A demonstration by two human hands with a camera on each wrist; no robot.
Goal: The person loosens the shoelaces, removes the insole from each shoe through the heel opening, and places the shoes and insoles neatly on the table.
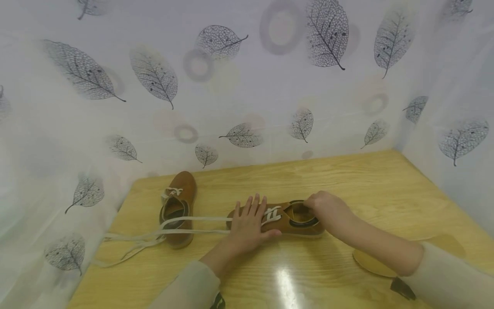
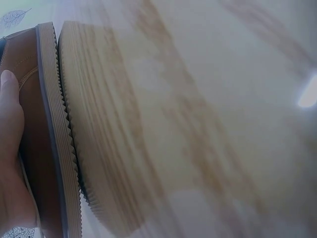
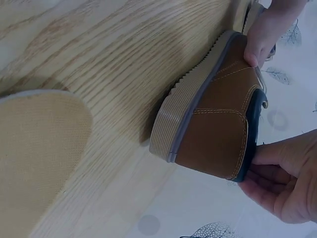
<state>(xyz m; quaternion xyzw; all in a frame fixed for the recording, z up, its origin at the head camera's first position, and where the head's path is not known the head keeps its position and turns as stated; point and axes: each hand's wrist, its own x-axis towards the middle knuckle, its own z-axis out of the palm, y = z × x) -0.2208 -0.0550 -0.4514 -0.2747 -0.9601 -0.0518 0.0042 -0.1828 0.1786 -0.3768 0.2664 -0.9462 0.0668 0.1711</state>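
A brown lace-up shoe [image 1: 286, 225] lies lengthwise across the table, toe to the left. Over its toe and front, my left hand [image 1: 248, 225] rests with straight, slightly spread fingers; the left wrist view shows its thumb against the brown side [image 2: 38, 134]. At the heel, my right hand [image 1: 328, 211] pinches the dark padded collar [image 3: 254, 130] between thumb and fingers. White laces [image 1: 273, 213] cross over the tongue, and long loose ends [image 1: 204, 218] run left past my left hand. Part of the toe is hidden under that hand.
A matching brown shoe [image 1: 187, 194] stands at the left, toe pointing away, with the long laces lying across it. A tan insole [image 3: 42, 148] lies on the wooden table [image 1: 347, 171] by my right forearm. Leaf-printed white sheeting [image 1: 247, 94] surrounds the table.
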